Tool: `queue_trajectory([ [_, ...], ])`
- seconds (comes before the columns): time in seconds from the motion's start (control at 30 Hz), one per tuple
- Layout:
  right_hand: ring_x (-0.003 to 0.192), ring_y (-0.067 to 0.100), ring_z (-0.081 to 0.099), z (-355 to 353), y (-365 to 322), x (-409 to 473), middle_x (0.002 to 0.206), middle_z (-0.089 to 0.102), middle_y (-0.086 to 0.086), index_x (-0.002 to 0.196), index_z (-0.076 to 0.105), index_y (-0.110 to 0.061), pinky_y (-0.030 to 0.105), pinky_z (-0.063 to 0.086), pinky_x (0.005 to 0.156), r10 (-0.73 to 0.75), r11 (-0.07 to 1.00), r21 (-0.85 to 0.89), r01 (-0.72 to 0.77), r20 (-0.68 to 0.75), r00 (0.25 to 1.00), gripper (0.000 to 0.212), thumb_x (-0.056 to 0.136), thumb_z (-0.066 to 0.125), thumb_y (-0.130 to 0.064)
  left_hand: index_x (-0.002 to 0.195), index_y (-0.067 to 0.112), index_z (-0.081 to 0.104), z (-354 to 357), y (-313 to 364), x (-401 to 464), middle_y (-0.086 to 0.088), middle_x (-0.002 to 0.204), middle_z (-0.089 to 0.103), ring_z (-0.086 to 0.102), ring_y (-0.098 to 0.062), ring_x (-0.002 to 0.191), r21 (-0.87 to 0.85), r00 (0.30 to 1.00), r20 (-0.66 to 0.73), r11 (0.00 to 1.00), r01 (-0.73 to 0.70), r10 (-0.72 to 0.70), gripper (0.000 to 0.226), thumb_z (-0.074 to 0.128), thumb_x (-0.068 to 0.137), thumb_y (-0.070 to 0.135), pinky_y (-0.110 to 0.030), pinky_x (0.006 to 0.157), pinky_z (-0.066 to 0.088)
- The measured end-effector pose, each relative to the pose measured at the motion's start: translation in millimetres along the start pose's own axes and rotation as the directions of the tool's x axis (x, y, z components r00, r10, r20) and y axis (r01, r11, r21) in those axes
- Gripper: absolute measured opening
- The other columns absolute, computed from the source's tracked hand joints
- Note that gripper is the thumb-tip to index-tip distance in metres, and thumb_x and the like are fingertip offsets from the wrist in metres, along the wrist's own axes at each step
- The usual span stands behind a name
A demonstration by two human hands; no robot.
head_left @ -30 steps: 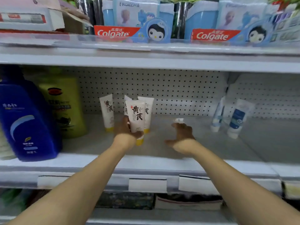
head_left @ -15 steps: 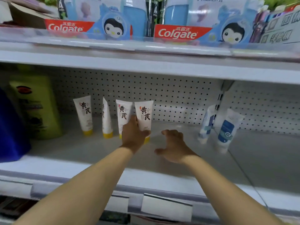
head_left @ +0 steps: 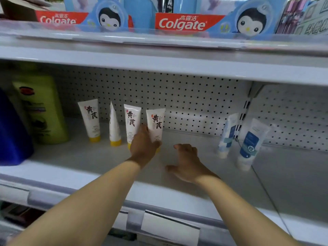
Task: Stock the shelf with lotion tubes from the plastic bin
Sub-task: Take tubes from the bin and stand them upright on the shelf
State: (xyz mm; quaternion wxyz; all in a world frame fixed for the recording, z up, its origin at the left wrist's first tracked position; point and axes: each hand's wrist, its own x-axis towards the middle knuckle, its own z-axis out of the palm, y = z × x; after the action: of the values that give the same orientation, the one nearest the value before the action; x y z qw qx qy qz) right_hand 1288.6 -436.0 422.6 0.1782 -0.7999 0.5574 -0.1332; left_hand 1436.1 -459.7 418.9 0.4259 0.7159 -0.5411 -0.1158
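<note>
Gripping the rightmost of four white tubes [head_left: 155, 124], the left hand [head_left: 143, 146] curls round its lower half, standing it cap-down mid-shelf [head_left: 99, 157] toward the back edge, just beside the third tube [head_left: 131, 122]. The right hand [head_left: 188, 163] hovers nearby, fingers loosely spread, holding nothing. Two blue tubes [head_left: 248, 144] stand farther right.

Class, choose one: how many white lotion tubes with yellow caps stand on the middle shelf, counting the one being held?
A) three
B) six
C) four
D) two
C: four white tubes with yellow caps stand in a row, the rightmost white tube gripped by the left hand; the right hand holds nothing.
</note>
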Motion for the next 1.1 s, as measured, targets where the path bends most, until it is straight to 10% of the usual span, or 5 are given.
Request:
queue_trajectory([
  [0.33,0.136,0.027,0.02,3,-39,-30,0.147,0.024,0.004,0.143,0.025,-0.018,0.036,0.028,0.109,-0.031,0.997,-0.064,0.031,0.01,0.999,0.075,0.083,0.063,-0.039,0.127,0.014,0.041,-58,-18,-28,-0.009,0.125,0.056,0.055,-0.028,0.114,0.25,0.976,0.182,0.965,0.073,-0.121,0.058,0.068,0.08,0.034,-0.036,0.093,0.048],
  [1.1,0.137,0.029,0.017,155,-281,-149,0.149,0.023,0.006,0.146,0.022,-0.016,0.038,0.024,0.111,-0.378,0.912,-0.071,0.404,0.236,0.895,0.08,0.083,0.062,-0.045,0.119,0.016,0.045,-326,-222,-209,-0.009,0.117,0.059,0.057,-0.031,0.106,0.42,0.941,-0.044,0.849,0.321,-0.334,0.044,0.063,0.082,0.033,-0.038,0.083,0.049],
])
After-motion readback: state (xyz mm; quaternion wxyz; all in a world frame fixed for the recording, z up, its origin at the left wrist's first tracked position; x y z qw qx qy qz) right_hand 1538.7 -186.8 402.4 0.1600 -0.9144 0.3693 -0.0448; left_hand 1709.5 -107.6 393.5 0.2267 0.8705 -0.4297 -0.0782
